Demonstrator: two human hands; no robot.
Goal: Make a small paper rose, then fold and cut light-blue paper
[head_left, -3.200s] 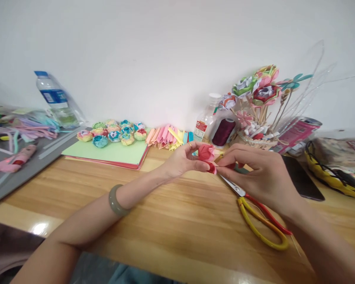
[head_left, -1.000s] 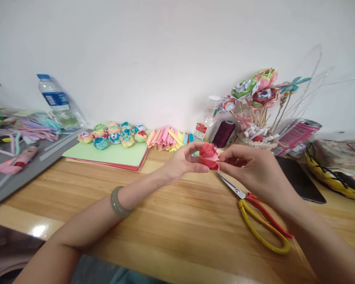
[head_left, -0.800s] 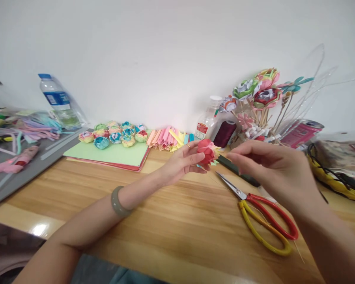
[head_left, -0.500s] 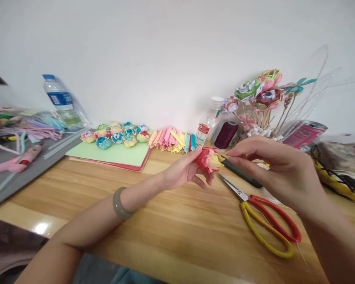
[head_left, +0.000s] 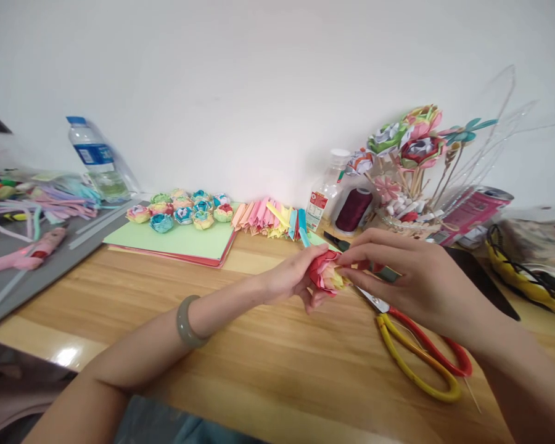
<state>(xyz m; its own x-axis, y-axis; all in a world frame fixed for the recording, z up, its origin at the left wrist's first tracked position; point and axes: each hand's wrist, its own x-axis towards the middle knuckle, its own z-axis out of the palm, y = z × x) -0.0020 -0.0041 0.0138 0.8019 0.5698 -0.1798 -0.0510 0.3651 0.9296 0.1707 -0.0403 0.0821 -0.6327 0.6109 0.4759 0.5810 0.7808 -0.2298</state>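
Observation:
My left hand (head_left: 289, 280) is closed around a paper flower (head_left: 324, 274) with red and pink outer folds and a yellow end. Thumb and fingers of my right hand (head_left: 411, 268) are pinched together at that yellow end, touching it. Whatever lies between those fingertips is too small to make out. Under my right hand lie scissors (head_left: 383, 320) with one yellow and one red handle, their blades partly covered. A thin thread (head_left: 472, 394) runs out beside the handles.
Finished paper flowers (head_left: 184, 215) sit on green paper sheets (head_left: 189, 243). Folded paper strips (head_left: 263, 217) lie beside them. Behind my hands stand a clear bottle (head_left: 335, 179), a dark red thread spool (head_left: 353, 209) and a basket (head_left: 388, 228) of paper flowers. A glue gun (head_left: 28, 256) lies left.
My right hand has moved down and left, bringing its fingertips onto the flower's yellow end. The flower has shifted slightly down. A person's hand at the far left edge has gone from view.

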